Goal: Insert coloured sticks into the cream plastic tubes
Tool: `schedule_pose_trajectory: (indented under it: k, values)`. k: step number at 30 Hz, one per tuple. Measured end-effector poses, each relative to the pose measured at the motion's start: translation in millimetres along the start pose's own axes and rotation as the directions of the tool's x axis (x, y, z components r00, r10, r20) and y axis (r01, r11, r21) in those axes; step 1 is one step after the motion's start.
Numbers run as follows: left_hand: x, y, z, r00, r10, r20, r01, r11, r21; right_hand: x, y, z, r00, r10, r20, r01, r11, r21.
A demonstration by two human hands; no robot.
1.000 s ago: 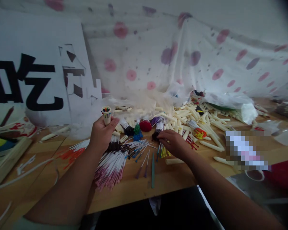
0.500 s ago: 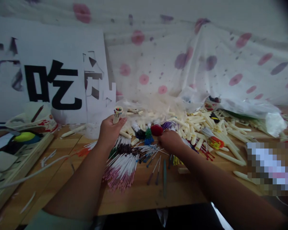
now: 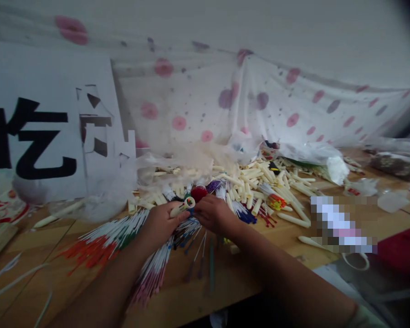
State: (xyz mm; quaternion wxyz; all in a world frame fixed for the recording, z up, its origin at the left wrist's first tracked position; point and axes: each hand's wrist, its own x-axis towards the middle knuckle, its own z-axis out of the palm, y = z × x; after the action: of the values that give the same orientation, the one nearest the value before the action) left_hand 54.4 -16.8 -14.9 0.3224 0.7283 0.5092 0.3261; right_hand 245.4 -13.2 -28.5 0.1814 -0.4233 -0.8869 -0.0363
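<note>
My left hand (image 3: 160, 224) is closed around a short cream hollow tube (image 3: 178, 209), its mouth tilted to the right with small coloured bits inside. Right beside that mouth, my right hand (image 3: 217, 215) has its fingers pinched together; whatever they hold is too small to make out. A dark red round thing (image 3: 198, 192) shows just behind the fingers. Below and around the hands lie bundles of thin white sticks with coloured tips: orange ones (image 3: 92, 253) to the left, pink ones (image 3: 150, 278) in front, dark blue ones (image 3: 245, 213) to the right.
A heap of cream tubes (image 3: 256, 177) lies behind the hands, with clear plastic bags (image 3: 187, 157) around it. A thin greenish rod (image 3: 211, 266) rests near the table's (image 3: 239, 278) front edge. A white board (image 3: 95, 64) with a black character stands at the back left.
My left hand has lowered the tube and tipped it to the right. My right hand has drawn back to its mouth, away from the stick bundles. The view has turned to the right.
</note>
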Motion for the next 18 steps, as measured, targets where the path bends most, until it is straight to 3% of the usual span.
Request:
schedule_pose_trajectory:
  k: [3,5,8,10,12,14,18]
  values:
    - [-1.7,5.2,7.9,0.997,-0.054,0.064,0.058,0.997,-0.058,-2.7,-9.2,0.9,0.972,-0.112,-0.208,0.145,0.978,0.15]
    - [-1.3,7.4,9.3,0.989,-0.117,0.088,0.128,0.983,-0.132,-4.9,-14.2,3.0,0.946,-0.104,-0.307,0.169,0.966,0.193]
    - [0.1,8.5,9.3,0.975,-0.182,0.125,0.206,0.954,-0.217,-7.5,-16.2,4.4,0.934,-0.061,-0.351,0.165,0.947,0.276]
    - [1.2,6.5,9.0,0.976,-0.192,0.101,0.211,0.951,-0.226,-8.0,-10.1,2.7,0.947,-0.049,-0.317,0.162,0.927,0.339]
    - [2.7,2.3,8.4,0.978,-0.202,0.055,0.209,0.953,-0.218,-7.4,4.6,-1.1,0.976,0.011,-0.219,0.063,0.942,0.33]
    - [4.5,-1.8,6.7,0.975,-0.221,0.027,0.222,0.951,-0.214,-6.5,27.2,-5.3,0.981,0.154,-0.118,-0.122,0.964,0.236]
    - [7.2,-3.3,2.2,0.972,-0.236,-0.017,0.228,0.952,-0.206,-10.9,82.5,-12.7,0.904,0.423,-0.068,-0.418,0.905,0.076]
